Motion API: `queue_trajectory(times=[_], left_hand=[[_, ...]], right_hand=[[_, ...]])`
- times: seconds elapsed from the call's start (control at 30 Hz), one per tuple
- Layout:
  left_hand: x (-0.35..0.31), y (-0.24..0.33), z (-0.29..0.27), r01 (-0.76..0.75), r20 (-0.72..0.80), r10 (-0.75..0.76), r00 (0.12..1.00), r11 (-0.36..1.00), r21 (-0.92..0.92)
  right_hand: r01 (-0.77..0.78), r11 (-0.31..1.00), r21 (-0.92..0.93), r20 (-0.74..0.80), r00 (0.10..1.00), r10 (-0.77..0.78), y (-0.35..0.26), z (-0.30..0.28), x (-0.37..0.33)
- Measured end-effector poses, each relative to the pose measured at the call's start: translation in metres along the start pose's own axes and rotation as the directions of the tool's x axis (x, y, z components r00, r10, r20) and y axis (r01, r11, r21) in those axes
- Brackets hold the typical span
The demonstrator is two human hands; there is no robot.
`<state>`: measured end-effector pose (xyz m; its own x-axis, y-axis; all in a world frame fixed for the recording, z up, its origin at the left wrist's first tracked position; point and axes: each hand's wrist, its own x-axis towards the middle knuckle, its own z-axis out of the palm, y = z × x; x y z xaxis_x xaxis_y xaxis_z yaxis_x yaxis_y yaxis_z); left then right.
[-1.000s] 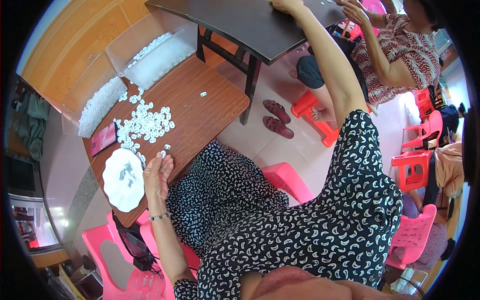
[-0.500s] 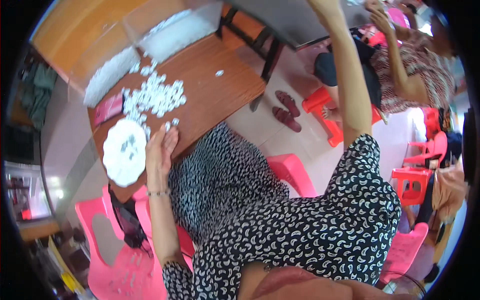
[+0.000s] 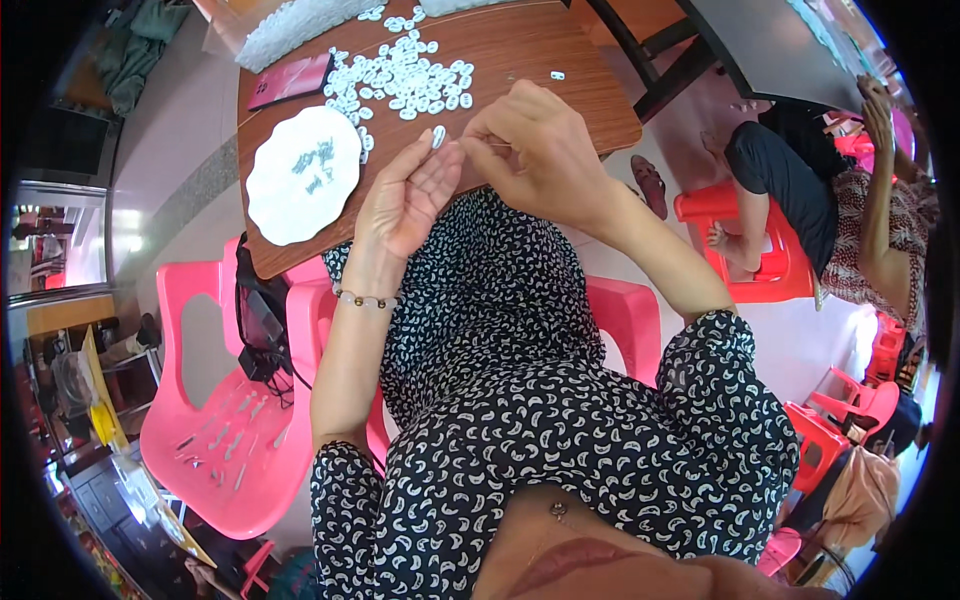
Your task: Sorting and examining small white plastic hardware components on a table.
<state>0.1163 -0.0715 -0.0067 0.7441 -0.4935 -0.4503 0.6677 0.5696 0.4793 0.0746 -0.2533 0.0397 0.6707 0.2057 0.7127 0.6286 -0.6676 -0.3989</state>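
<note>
My left hand (image 3: 408,200) is raised over the near edge of the brown wooden table (image 3: 545,50), palm up. Its thumb and finger hold a small white oval piece (image 3: 439,137) with dark slots. Close beside it, my right hand (image 3: 535,150) has its fingertips pinched together; what they hold, if anything, is too small to make out. Beyond the hands lies a loose pile of similar white pieces (image 3: 405,75). To the left, a white scalloped plate (image 3: 290,215) carries small grey bits (image 3: 318,165).
A dark pink flat case (image 3: 290,82) lies behind the plate. White pieces fill a clear bin (image 3: 300,30) at the far edge. One piece (image 3: 557,75) sits alone at right. Pink chairs (image 3: 225,450) stand nearby; another person (image 3: 870,230) works at a grey table.
My right hand has come back from the grey table at the far right to beside my left. My left hand has lifted off the table with a white piece. The view has shifted.
</note>
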Motion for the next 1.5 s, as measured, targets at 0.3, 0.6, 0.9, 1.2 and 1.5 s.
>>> queue_trajectory(times=[0.3,0.6,0.9,1.2,1.5], left_hand=[[-0.001,-0.007,0.004,0.008,0.005,-0.008,1.0,1.0,0.018],[-0.004,-0.01,0.004,-0.001,0.013,0.0,1.0,0.998,0.056],[-0.001,-0.015,0.003,-0.003,0.005,0.003,1.0,0.997,0.082],[0.002,-0.019,-0.001,-0.023,-0.01,0.025,1.0,0.995,0.1],[0.011,-0.019,-0.003,0.016,0.006,-0.016,1.0,0.997,0.078]], right_hand=[[0.059,0.992,-0.112,0.01,0.998,-0.058,0.008,0.007,-0.003],[0.06,0.988,-0.14,0.04,0.998,-0.055,0.009,0.008,-0.005],[-0.004,0.986,-0.169,0.096,0.995,0.021,0.009,0.012,-0.01],[-0.096,0.994,-0.045,0.159,0.982,0.102,0.007,0.008,-0.016],[-0.041,0.994,-0.1,0.134,0.99,0.054,0.01,-0.006,-0.01]])
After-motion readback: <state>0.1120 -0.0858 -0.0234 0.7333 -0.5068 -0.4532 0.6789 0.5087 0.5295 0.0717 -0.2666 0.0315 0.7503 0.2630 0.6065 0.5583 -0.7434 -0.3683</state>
